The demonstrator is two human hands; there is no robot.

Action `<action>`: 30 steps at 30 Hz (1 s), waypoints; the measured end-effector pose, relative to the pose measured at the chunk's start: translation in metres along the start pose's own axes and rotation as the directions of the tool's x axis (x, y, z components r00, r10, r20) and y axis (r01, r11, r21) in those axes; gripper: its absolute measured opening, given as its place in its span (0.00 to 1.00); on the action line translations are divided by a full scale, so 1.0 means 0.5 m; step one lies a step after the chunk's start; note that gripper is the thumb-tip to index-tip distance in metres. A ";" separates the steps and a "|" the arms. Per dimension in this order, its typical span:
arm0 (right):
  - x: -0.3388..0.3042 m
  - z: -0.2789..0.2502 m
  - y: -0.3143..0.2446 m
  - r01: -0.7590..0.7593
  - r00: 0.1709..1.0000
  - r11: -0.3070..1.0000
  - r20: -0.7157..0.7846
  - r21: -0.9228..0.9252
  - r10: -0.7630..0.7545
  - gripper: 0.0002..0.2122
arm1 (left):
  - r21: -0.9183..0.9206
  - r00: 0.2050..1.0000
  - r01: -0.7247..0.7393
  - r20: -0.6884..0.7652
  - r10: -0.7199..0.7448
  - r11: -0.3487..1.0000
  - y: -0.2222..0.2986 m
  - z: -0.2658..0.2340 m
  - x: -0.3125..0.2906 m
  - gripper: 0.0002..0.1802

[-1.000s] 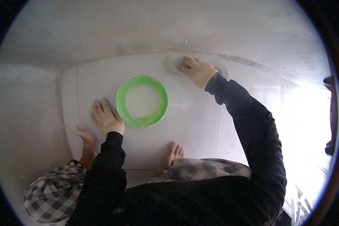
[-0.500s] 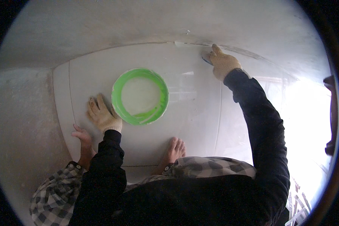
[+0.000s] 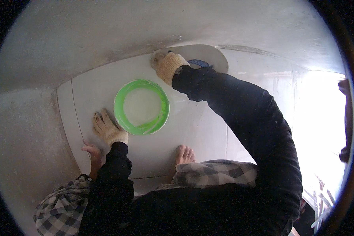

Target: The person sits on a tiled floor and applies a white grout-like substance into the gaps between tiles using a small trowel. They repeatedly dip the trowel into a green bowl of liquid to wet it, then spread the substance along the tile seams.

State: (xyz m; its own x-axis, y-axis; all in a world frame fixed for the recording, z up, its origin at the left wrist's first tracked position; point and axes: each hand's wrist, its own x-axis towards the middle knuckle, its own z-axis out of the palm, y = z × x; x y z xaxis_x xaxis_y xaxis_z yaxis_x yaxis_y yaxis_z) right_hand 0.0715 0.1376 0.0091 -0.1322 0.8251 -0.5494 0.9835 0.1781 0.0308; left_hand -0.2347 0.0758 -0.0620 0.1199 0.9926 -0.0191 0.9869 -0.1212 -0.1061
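While the person crouches over large white floor tiles, the moment catalogues as follows.

- Right hand: gloved in cream knit, at the far edge of the tiles where they meet the bare grey floor. It has swung back leftward from its place further right half a second ago. The hand is closed down over something at the tile edge; whether it grips a cloth or a tool cannot be told, as the glove hides it.
- Blue object: a small dark-blue patch just behind the right wrist, touching the sleeve; its kind cannot be told.
- Left hand: gloved alike, fingers spread and flat, palm down on the tile just left of the bowl, holding nothing. It has stayed put across the last second, so it reads as a brace.
- Green bowl: round, bright green rim, pale milky content, standing on the tile between the two hands, touching neither. Unmoved.
- White tiles: glossy, with thin joints showing at the left and below the bowl.
- Grey floor: rough, unfinished, beyond the tiled part.
- Bare feet: one near the tile's near edge, the other at the left by the checked trousers.
- Judgement: the back-and-forth of the right hand suggests wiping or smoothing along the far tile edge, with that work under way rather than done.
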 end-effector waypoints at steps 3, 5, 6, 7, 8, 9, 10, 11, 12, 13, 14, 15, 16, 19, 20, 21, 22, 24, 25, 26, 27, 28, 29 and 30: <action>-0.016 0.015 0.044 -0.066 0.998 0.997 -0.020 0.031 0.066 0.21 | 0.005 1.000 0.003 0.026 -0.003 1.000 -0.002 0.003 -0.002 0.52; -0.048 0.032 0.091 -0.104 0.992 0.994 -0.068 0.011 0.105 0.22 | -0.020 1.000 -0.018 -0.013 0.018 1.000 -0.005 0.006 0.001 0.50; -0.067 0.042 0.117 -0.124 0.991 0.992 -0.053 -0.017 0.123 0.23 | -0.024 0.999 -0.022 -0.026 0.021 0.999 -0.006 0.007 0.002 0.50; -0.087 0.055 0.143 -0.195 0.980 0.980 -0.032 -0.031 0.194 0.24 | -0.033 0.999 -0.027 -0.042 0.025 0.999 -0.007 0.009 0.004 0.50; -0.112 0.071 0.167 -0.255 0.966 0.966 -0.046 -0.049 0.253 0.24 | -0.048 0.999 -0.020 -0.029 0.019 0.999 -0.006 0.010 0.004 0.50; -0.134 0.087 0.191 -0.281 0.959 0.957 -0.068 -0.072 0.277 0.24 | -0.048 0.999 -0.018 -0.034 0.016 0.999 -0.004 0.011 0.005 0.49; -0.156 0.103 0.214 -0.299 0.950 0.949 -0.123 -0.096 0.286 0.24 | -0.052 1.000 -0.003 -0.010 0.003 0.999 -0.003 0.010 0.005 0.49; -0.177 0.118 0.238 -0.318 0.939 0.941 -0.174 -0.115 0.296 0.24 | -0.066 0.999 -0.015 -0.040 0.012 0.998 0.000 0.008 0.004 0.48; -0.186 0.124 0.264 -0.386 0.922 0.913 -0.085 -0.132 0.377 0.23 | -0.042 1.000 0.010 -0.006 -0.010 0.999 0.006 0.004 0.003 0.49; -0.191 0.128 0.290 -0.451 0.889 0.880 0.005 -0.150 0.457 0.22 | -0.029 1.000 0.011 -0.029 -0.012 1.000 0.010 0.000 0.002 0.49; -0.205 0.129 0.317 -0.496 0.856 0.853 0.073 -0.161 0.512 0.22 | -0.023 0.999 0.023 -0.032 -0.024 0.999 0.013 -0.007 0.004 0.50; -0.233 0.133 0.343 -0.514 0.855 0.844 -0.015 -0.154 0.518 0.19 | -0.009 1.000 0.019 -0.021 -0.019 1.000 0.014 -0.014 0.005 0.50; -0.256 0.129 0.373 -0.569 0.814 0.814 0.059 -0.114 0.578 0.20 | -0.005 1.000 0.027 0.012 -0.026 1.000 0.015 -0.019 0.004 0.50; -0.324 0.132 0.411 -0.533 0.845 0.844 0.004 -0.052 0.534 0.19 | -0.007 0.999 0.029 0.015 -0.029 1.000 0.015 -0.021 0.002 0.51; -0.337 0.128 0.420 -0.510 0.860 0.840 0.073 0.184 0.506 0.20 | -0.008 1.000 0.027 0.016 -0.027 1.000 0.012 -0.018 0.000 0.51; -0.349 0.127 0.421 -0.482 0.872 0.772 0.138 0.414 0.470 0.21 | -0.003 0.999 0.023 0.022 -0.023 1.000 0.008 -0.014 -0.003 0.48; -0.359 0.125 0.418 -0.417 0.894 0.652 0.156 0.633 0.420 0.22 | -0.004 0.999 0.025 0.040 -0.025 1.000 0.004 -0.008 -0.003 0.45; -0.368 0.118 0.401 -0.255 0.945 0.412 0.137 0.875 0.296 0.22 | -0.031 1.000 0.000 -0.016 -0.001 1.000 -0.004 0.004 0.001 0.37; -0.371 0.112 0.391 -0.151 0.968 0.259 0.089 0.954 0.234 0.22 | -0.049 0.996 -0.028 -0.085 0.024 0.998 -0.011 0.006 0.011 0.33; -0.370 0.105 0.375 -0.083 0.977 0.127 0.056 0.988 0.205 0.23 | -0.041 0.997 -0.016 -0.078 0.013 0.999 -0.016 0.005 0.018 0.30; -0.372 0.094 0.359 -0.021 0.985 0.116 0.000 0.993 0.174 0.23 | -0.322 0.991 0.043 -0.103 -0.080 0.946 -0.019 0.000 0.031 0.26; -0.370 0.081 0.342 0.029 0.990 0.096 -0.042 0.995 0.137 0.23 | -0.546 0.983 0.143 -0.020 -0.184 0.825 -0.020 -0.007 0.055 0.25; -0.368 0.068 0.318 0.075 0.992 0.073 -0.081 0.995 0.095 0.23 | -0.724 0.960 0.245 0.090 -0.265 0.645 -0.019 -0.020 0.075 0.25; -0.369 0.049 0.297 0.065 0.997 0.141 -0.070 0.988 0.035 0.23 | -0.876 0.970 0.218 0.147 -0.192 0.430 -0.012 -0.032 0.104 0.25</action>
State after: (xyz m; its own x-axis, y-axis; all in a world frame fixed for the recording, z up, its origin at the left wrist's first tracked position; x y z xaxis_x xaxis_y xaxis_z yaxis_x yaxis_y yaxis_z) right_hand 0.2448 -0.0012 0.0945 -0.1062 0.8663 -0.4880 0.2523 -0.4513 -0.8560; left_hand -0.2325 0.1285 -0.0465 -0.0891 0.9855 -0.1444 0.5445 0.1696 0.8214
